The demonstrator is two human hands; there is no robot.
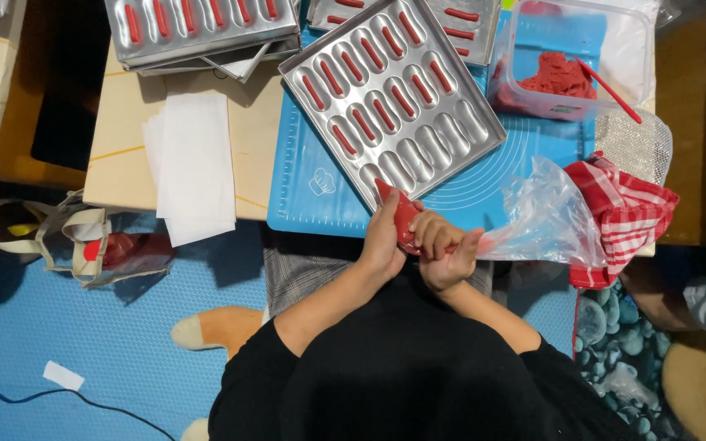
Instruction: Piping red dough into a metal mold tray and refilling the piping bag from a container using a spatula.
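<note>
The person's left hand (383,242) and right hand (444,251) are both closed around a clear plastic piping bag (533,219) filled at its front with red paste. The left hand wraps the narrow red tip end of the bag, with the tip pointing up toward the near corner of a metal tray (392,96); the right hand is clenched just behind it, fingers curled over the twisted middle of the bag, and the loose empty plastic fans out to the right of that hand. The tray has rows of oblong moulds, most holding red strips, with the moulds nearest the bag's tip unfilled. It lies tilted on a blue mat (312,188). To the right of the loose plastic lies a red checked cloth (627,214), and above it stands a clear tub (569,61) with red paste. More filled trays (198,28) are stacked at the upper left.
</note>
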